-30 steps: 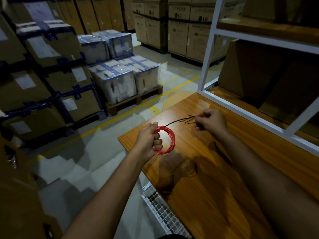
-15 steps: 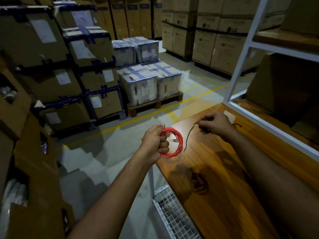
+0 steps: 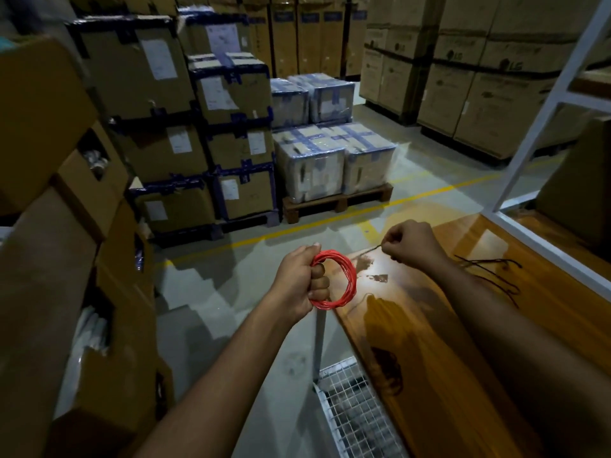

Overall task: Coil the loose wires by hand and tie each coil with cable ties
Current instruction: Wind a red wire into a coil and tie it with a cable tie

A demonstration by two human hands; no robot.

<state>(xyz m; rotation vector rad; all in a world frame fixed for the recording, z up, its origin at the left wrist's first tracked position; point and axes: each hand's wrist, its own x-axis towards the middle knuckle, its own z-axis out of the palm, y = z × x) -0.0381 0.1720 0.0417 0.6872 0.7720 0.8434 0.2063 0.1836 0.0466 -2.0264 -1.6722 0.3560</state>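
My left hand [image 3: 302, 280] grips a coil of red wire [image 3: 348, 280] by its left side and holds it upright at the near-left corner of the wooden table [image 3: 463, 342]. To the right, my right hand [image 3: 411, 244] pinches one thin black cable tie [image 3: 368, 251], whose free end points left toward the coil without touching it. A small bundle of black cable ties [image 3: 489, 267] lies on the table to the right of my right forearm.
A white metal shelf frame [image 3: 542, 133] rises at the table's right side. A wire mesh shelf [image 3: 357, 411] sits below the table edge. Stacked cardboard boxes [image 3: 158, 120] stand on the left, wrapped boxes on a pallet [image 3: 334, 160] ahead across a yellow floor line.
My right hand has lifted one cable tie out of the bundle and carried it left toward the coil. The camera has swung left; the left hand keeps its grip on the coil.
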